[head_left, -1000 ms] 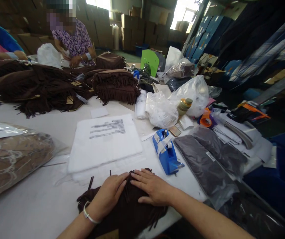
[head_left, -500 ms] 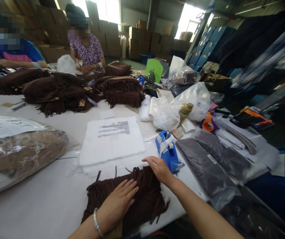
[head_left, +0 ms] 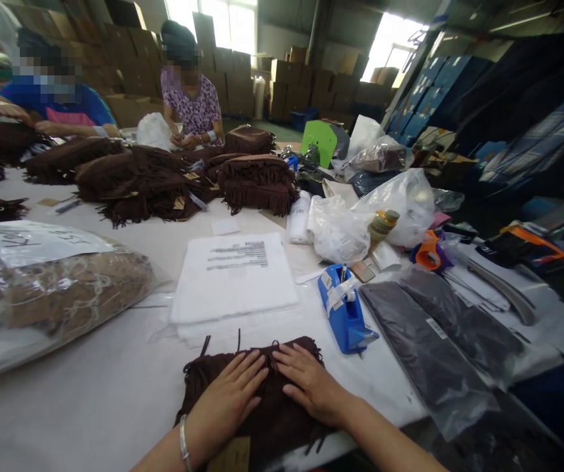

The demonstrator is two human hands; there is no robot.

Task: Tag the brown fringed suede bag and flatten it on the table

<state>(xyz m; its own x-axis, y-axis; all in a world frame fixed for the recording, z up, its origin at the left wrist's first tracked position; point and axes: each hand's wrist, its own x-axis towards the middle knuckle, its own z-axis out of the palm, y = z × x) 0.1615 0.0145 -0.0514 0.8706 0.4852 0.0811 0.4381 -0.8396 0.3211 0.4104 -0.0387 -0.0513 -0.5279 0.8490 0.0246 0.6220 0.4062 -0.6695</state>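
A dark brown fringed bag [head_left: 267, 416] lies flat at the near edge of the table, a brown paper tag [head_left: 230, 454] at its lower side. My left hand [head_left: 235, 393] rests on its left half, palm down with fingers stretched out. On the upper right part lies my right hand [head_left: 309, 380], also flat, fingertips close to those of the left. Just beyond the bag is a stack of clear-white plastic bags [head_left: 235, 278] with printed text. A blue tape dispenser [head_left: 343, 308] stands to the right of the stack.
A large plastic sack of brown tags [head_left: 65, 288] lies on the left. More fringed bags [head_left: 257, 183] are heaped at the back, where two people sit working. Dark packaged goods [head_left: 420, 341] lie at right, below crumpled plastic bags [head_left: 338, 229] and an orange tape roll [head_left: 427, 252].
My right hand has come down from the bag's upper right edge and moved left onto its surface. My left hand stays flat on the bag. The view has shifted slightly.
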